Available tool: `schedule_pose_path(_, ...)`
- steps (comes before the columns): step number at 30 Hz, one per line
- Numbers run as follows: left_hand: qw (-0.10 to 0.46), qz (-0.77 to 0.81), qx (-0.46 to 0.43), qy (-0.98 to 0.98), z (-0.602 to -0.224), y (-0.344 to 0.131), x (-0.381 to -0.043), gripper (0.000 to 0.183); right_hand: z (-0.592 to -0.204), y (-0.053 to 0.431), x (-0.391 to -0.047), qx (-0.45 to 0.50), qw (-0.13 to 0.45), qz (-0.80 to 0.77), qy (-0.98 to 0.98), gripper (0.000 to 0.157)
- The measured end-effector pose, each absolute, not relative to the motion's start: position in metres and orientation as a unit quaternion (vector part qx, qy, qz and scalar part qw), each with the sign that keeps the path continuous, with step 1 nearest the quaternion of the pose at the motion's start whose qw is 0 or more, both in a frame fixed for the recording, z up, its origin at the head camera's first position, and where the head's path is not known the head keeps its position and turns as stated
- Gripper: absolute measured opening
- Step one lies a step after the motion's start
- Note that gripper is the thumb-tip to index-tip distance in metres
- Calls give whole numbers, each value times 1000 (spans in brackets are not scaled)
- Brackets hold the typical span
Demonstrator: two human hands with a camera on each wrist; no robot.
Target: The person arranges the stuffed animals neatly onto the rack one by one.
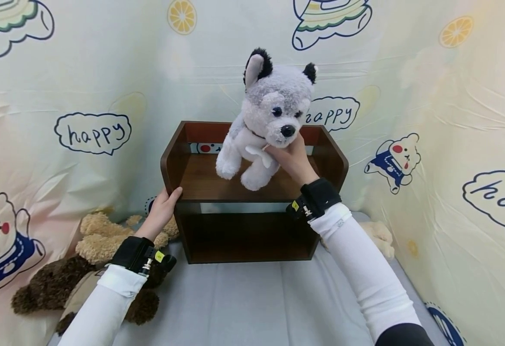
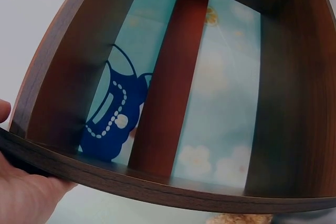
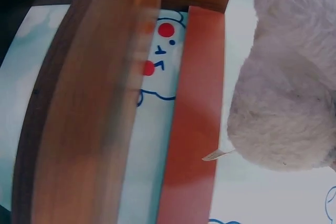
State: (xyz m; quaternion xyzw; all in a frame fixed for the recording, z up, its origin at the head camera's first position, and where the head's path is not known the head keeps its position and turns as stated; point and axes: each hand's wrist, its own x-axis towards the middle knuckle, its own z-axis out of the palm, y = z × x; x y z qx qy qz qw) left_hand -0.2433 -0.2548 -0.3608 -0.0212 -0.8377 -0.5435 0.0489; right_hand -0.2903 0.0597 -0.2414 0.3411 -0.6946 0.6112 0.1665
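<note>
A grey and white husky plush toy (image 1: 276, 110) with black-edged ears is held up in front of a brown wooden shelf (image 1: 252, 196). My right hand (image 1: 294, 158) grips the husky under its chin, at the chest; part of that hand is hidden by the toy. Pale fur of the husky (image 3: 286, 103) fills the right of the right wrist view. My left hand (image 1: 161, 211) holds the shelf's left side, its thumb on the front edge. In the left wrist view the same hand (image 2: 26, 195) lies against the outer face of the side panel.
On the left lie a tan plush toy (image 1: 101, 235) and a dark brown plush toy (image 1: 53, 283). A cream plush toy (image 1: 377, 235) sits right of the shelf. Grey cloth (image 1: 252, 302) covers the surface below, and a printed curtain (image 1: 217, 62) hangs behind.
</note>
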Motion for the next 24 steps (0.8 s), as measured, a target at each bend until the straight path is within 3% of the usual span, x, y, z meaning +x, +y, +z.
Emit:
schedule_pose_path(11,49,-537,-10,-842,-361,-255,-244,63,-246,55,-293,288,103,590,-747,57)
schedule_pose_path(19,56,-543,-20,-838,-361,-254,-244,62,-241,47,-285,291,103,574,-759,56)
schedule_pose_path(24,59,-543,-23,-837,-361,-254,-243,61,-258,46,-304,281,99,553,-778,59)
